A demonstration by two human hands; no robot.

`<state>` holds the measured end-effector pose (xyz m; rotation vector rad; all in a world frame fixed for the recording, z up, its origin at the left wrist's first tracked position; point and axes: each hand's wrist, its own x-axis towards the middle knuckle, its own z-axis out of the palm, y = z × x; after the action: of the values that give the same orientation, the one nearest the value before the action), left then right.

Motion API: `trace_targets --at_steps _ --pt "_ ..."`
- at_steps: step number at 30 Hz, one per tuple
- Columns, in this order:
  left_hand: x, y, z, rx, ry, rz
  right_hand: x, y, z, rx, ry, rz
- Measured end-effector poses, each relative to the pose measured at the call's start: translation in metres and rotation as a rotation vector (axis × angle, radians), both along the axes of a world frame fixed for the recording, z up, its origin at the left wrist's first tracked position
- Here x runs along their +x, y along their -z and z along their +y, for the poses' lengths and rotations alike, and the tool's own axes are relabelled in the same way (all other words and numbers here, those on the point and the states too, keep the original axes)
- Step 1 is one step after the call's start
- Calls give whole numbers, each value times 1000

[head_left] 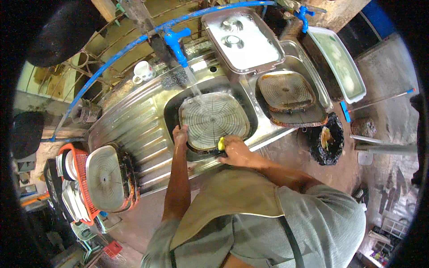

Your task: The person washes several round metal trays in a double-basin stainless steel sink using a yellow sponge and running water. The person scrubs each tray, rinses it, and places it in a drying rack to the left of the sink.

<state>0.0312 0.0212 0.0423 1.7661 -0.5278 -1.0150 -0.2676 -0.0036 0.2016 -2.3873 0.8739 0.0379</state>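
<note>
A grey, rounded-square griddle plate [213,117] with ring-shaped grooves lies in the left sink basin [172,109]. Water runs onto its far left part from the blue tap [175,42]. My left hand [180,135] is closed on the plate's left edge. At the near right edge, my right hand [237,152] is wrapped round a yellow sponge [221,143] pressed to the rim. Most of the sponge is hidden by the fingers.
More griddle plates [287,90] with browned edges sit in the right basin. A tub of suds [243,35] stands behind it. Another stack of plates [105,178] rests at the drainboard's left end, beside a red dish basket [82,183]. A mug [143,71] stands at the back.
</note>
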Motion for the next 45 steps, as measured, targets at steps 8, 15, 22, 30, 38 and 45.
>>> trace_targets --at_steps 8,15,22,30,38,45 --pt "-9 -177 28 -166 127 -713 -29 -106 -101 17 382 -605" --pt "-11 -242 -69 -262 653 -997 -20 -146 -213 -735 518 -772" --pt "-23 -231 -122 -135 796 -1107 -17 -115 -169 -468 451 -823" --pt "-38 -239 -128 -88 692 -960 -65 -89 -159 -402 538 -765" --pt "2 -234 -105 -210 589 -1212 48 -104 -141 786 328 -1027" --pt "84 -131 -8 -118 -82 -793 189 -32 -214 2024 175 -1105"
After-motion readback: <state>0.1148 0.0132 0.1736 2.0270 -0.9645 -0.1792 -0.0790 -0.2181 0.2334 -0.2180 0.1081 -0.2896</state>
